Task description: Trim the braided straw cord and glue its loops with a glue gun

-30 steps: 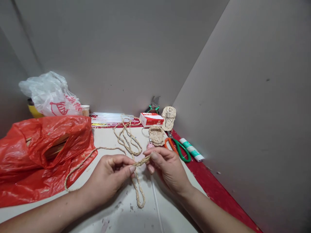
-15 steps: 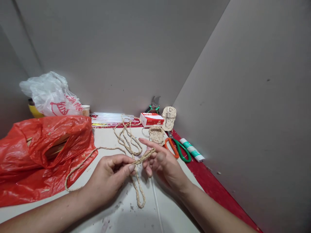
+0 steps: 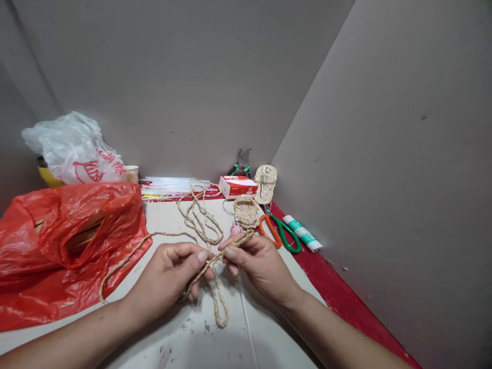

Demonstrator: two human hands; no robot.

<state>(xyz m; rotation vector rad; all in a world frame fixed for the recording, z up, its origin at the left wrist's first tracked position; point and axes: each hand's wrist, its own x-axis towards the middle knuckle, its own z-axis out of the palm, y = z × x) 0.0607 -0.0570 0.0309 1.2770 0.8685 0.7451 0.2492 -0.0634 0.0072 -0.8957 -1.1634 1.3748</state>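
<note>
A braided straw cord point(image 3: 220, 256) runs between my two hands above the white tabletop point(image 3: 192, 338). My left hand point(image 3: 179, 269) pinches it between thumb and fingertips, and a strand passes down under the palm. At the doubled, folded end of the cord, my right hand point(image 3: 255, 261) is closed with its thumb pressed on top. A loop of cord point(image 3: 221, 310) hangs or lies below the hands; I cannot tell which. More cord is looped loosely point(image 3: 200, 218) on the table beyond, and one length curves left past the red plastic bag point(image 3: 115, 246).
Scissors point(image 3: 286, 233) with orange and green handles lie at right beside a green-and-white roll point(image 3: 303, 234). Behind are woven straw pieces point(image 3: 248, 212), a red-and-white box point(image 3: 238, 188), pruning shears point(image 3: 242, 163), clear sticks point(image 3: 172, 184), a paper cup point(image 3: 131, 174) and a white plastic bag point(image 3: 79, 148).
My right hand's extended forefinger has curled in, and its thumb now presses on the cord. My left hand has slid back slightly along it, and the view has shifted a little.
</note>
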